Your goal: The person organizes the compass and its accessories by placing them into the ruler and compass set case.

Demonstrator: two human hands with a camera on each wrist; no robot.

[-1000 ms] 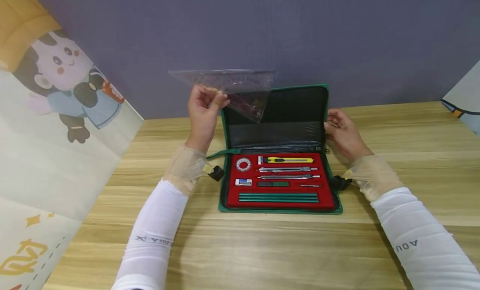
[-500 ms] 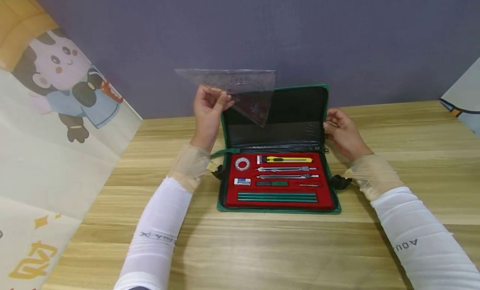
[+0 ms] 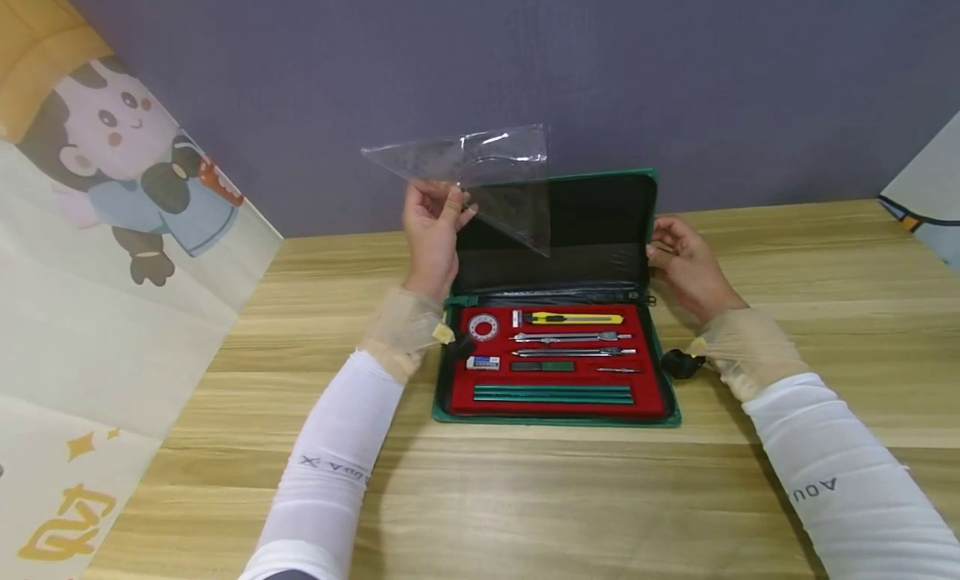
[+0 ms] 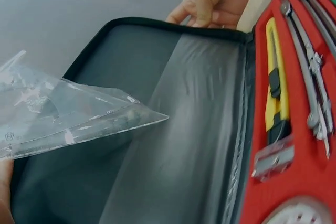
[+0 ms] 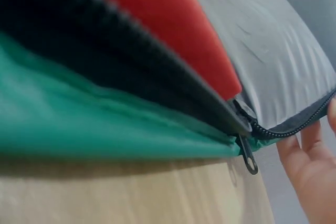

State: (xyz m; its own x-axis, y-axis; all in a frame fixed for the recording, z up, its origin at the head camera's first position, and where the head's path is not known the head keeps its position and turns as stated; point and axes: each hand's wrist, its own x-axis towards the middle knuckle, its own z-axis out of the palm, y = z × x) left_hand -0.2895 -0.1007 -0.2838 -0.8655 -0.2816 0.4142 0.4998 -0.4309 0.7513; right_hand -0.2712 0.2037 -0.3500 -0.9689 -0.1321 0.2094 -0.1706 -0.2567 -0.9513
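Note:
My left hand (image 3: 435, 242) pinches a clear triangular set square (image 3: 521, 209), which looks sleeved in thin plastic, between thumb and fingers. It hangs tilted in front of and above the raised lid (image 3: 600, 222) of a green zip case; in the left wrist view the set square's corner (image 4: 142, 116) stands over the lid's clear inner pocket (image 4: 184, 119). With thumb inside and fingers behind, my right hand (image 3: 692, 270) holds the lid's right edge. A zip pull (image 5: 249, 156) dangles at the hinge corner. The case's red tray (image 3: 555, 409) lies flat on the table.
Recessed in the tray are a yellow utility knife (image 3: 588, 319), a sharpener (image 3: 517, 318), compasses (image 3: 573, 337), a white ring-shaped piece (image 3: 483, 327), an eraser (image 3: 483, 362) and green pencils (image 3: 552, 393). A grey-blue wall (image 3: 675, 80) stands behind the wooden table (image 3: 525, 497).
My left hand has moved right and slightly down with the set square, whose right end has tipped upward. The right hand and the lid have stayed in place.

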